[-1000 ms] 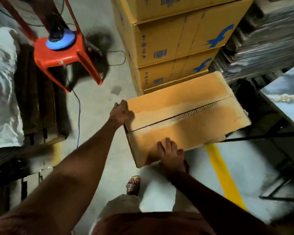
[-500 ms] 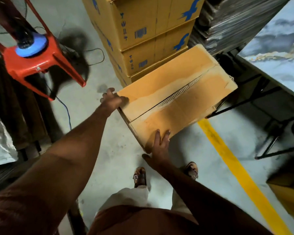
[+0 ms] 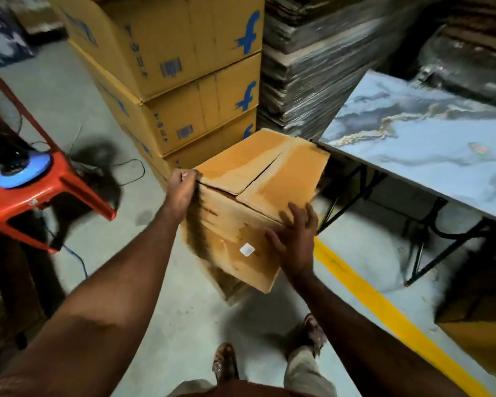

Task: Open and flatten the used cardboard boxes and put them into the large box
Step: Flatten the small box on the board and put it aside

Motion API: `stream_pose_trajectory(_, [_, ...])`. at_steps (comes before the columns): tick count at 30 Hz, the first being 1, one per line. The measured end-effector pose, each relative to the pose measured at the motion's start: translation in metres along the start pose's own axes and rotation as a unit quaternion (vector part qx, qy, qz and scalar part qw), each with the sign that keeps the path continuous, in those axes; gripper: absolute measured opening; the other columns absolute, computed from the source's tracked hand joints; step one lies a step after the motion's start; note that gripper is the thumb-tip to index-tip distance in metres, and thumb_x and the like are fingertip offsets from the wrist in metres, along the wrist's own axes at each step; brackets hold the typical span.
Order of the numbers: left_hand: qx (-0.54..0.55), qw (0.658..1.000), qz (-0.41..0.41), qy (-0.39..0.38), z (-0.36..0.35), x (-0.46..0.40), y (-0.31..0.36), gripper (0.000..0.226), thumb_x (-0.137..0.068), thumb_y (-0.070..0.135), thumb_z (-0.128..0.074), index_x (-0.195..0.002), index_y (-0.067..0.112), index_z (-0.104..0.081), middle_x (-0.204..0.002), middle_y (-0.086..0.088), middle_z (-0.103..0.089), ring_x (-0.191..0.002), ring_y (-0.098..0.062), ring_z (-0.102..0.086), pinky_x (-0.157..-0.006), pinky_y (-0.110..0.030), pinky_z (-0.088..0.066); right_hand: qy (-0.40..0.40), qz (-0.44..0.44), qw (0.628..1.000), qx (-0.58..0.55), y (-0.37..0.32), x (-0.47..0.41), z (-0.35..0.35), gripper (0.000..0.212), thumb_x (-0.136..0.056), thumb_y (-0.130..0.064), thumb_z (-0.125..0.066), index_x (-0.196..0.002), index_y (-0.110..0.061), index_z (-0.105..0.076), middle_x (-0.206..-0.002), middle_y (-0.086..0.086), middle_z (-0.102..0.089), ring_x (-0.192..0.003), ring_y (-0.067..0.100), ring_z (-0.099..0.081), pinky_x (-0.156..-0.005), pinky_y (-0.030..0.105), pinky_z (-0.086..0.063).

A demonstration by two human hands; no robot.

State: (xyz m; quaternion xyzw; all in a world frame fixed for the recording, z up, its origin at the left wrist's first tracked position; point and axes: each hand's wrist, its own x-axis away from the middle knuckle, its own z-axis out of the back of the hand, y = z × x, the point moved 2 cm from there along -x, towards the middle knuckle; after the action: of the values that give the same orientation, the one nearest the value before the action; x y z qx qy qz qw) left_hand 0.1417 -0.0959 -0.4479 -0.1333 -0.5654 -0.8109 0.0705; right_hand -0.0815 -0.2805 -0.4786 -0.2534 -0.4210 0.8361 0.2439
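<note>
We find the left hand (image 3: 182, 187) curled over the upper left corner of the cardboard box (image 3: 249, 207), fingers gripping the edge where a top flap begins. The right hand (image 3: 294, 239) lies flat against the near right side of the same box, fingers spread and straight, pressing rather than clasping. The box is held up off the floor between the two hands, tilted, its top flaps meeting along a seam that looks partly parted. A small white sticker (image 3: 247, 249) sits on the near face, just left of the right hand.

Behind the box we note a stack of yellow cartons (image 3: 184, 81) with blue printing, and to their right a pile of flattened sheets (image 3: 312, 75). A marble-patterned table (image 3: 430, 138) on black folding legs stands to the right, near the box. A yellow floor line (image 3: 384, 308) runs below it. To the left stands a red stool (image 3: 26, 196) carrying a blue-based object. Motion blur softens the box's left side.
</note>
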Motion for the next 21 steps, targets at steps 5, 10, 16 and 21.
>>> stream_pose_trajectory(5, [-0.004, 0.995, -0.071, -0.063, -0.029, 0.018, 0.061, 0.034, -0.093, 0.043, -0.058, -0.12, 0.024, -0.052, -0.104, 0.006, -0.061, -0.09, -0.01, -0.056, -0.071, -0.028, -0.042, 0.154, -0.077, 0.98, -0.097, -0.022, -0.054, 0.044, 0.092, -0.073, -0.046, -0.079, -0.147, -0.011, -0.037, -0.146, 0.01, -0.046, -0.132, 0.005, -0.043, -0.108, 0.021, -0.035])
stream_pose_trajectory(10, [-0.014, 0.984, -0.17, -0.058, -0.044, 0.033, 0.118, 0.033, -0.096, 0.036, -0.059, -0.124, 0.022, -0.051, -0.1, 0.008, -0.06, -0.086, -0.007, -0.058, -0.062, -0.024, -0.042, 0.178, -0.081, 0.978, -0.077, -0.053, -0.091, 0.085, 0.063, -0.086, -0.044, -0.073, -0.139, -0.022, -0.048, -0.136, 0.004, -0.057, -0.126, 0.021, -0.051, -0.097, 0.022, -0.035])
stream_pose_trajectory(16, [-0.049, 0.962, -0.263, -0.053, -0.044, 0.052, 0.198, 0.042, -0.078, 0.061, -0.058, -0.108, 0.032, -0.052, -0.11, 0.0, -0.064, -0.094, -0.022, -0.065, -0.081, -0.047, -0.057, 0.192, -0.069, 0.978, -0.039, -0.095, -0.135, 0.156, 0.053, -0.084, -0.055, -0.068, -0.128, -0.029, -0.056, -0.121, 0.003, -0.065, -0.113, 0.025, -0.058, -0.097, 0.041, -0.049])
stream_pose_trajectory(21, [-0.061, 0.951, -0.301, -0.038, -0.038, 0.072, 0.263, 0.054, -0.062, 0.072, -0.05, -0.098, 0.033, -0.054, -0.106, 0.0, -0.065, -0.089, -0.022, -0.066, -0.08, -0.047, -0.058, 0.192, -0.032, 0.981, -0.008, -0.138, -0.16, 0.208, 0.052, -0.088, -0.052, -0.066, -0.131, -0.026, -0.058, -0.131, 0.002, -0.062, -0.12, 0.023, -0.056, -0.099, 0.037, -0.046])
